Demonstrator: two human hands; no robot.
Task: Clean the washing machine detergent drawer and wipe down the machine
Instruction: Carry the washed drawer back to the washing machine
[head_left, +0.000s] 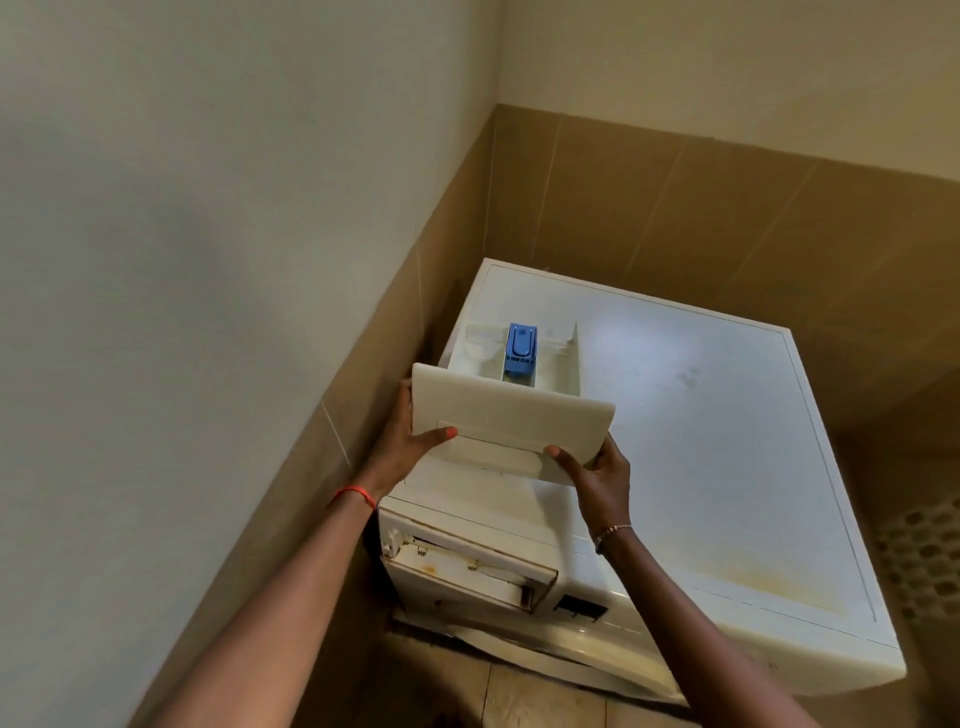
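Observation:
The cream detergent drawer (511, 415) is out of the machine and held over the left part of the washing machine's top (717, 447). A blue insert (521, 349) sits in its middle compartment. My left hand (410, 441) grips the left end of the drawer's front panel, thumb on its face. My right hand (592, 470) grips the panel's lower right corner. Below my arms the drawer's slot (467, 569) gapes in the machine's front, stained with rust-coloured marks.
The machine stands in a corner, with tan-tiled walls (675, 218) close behind it and to its left. Yellowish stains mark the top near its front edge (769, 587). A perforated basket (930, 561) shows at the right edge. Wooden floor (519, 696) lies in front.

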